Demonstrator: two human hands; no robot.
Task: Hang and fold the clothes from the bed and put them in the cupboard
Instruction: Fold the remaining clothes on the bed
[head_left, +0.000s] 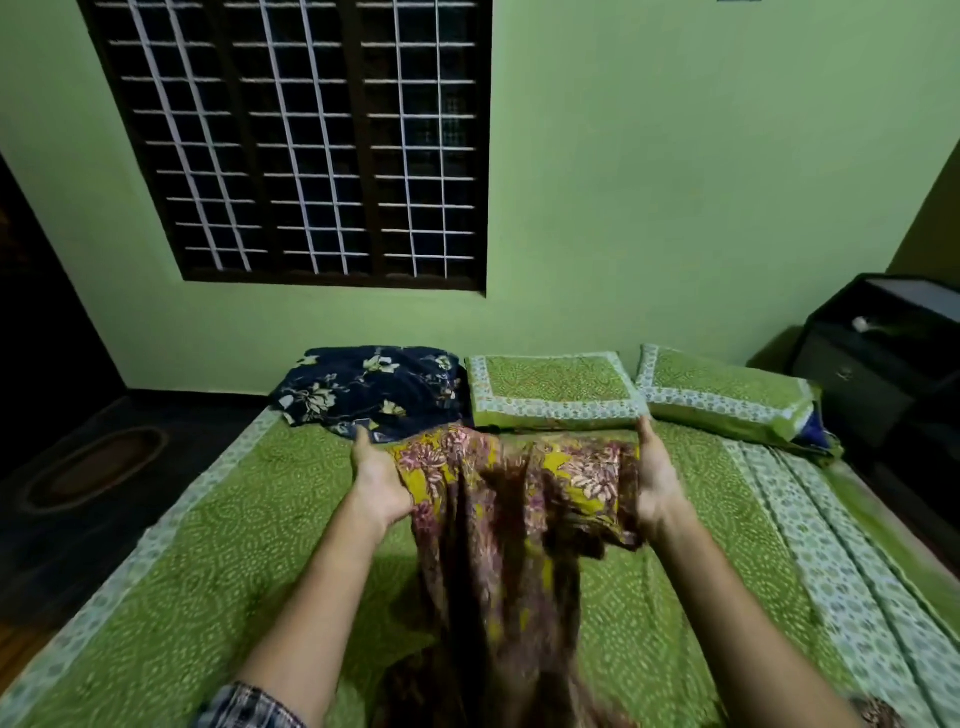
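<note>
A brown and mustard floral garment (511, 519) hangs stretched between my two hands above the green bed (208, 545). My left hand (376, 478) grips its upper left edge, with the fingers hidden behind the cloth. My right hand (657, 483) grips the upper right edge. The rest of the garment drops down to the bed toward me. A dark blue floral cloth (371, 389) lies at the head of the bed, just beyond my left hand.
Two green pillows (553, 387) (727, 397) lie by the wall at the bed's head. A dark bedside cabinet (883, 353) stands at the right. A barred window (311, 140) fills the wall ahead. An oval mat (96, 467) lies on the floor at the left.
</note>
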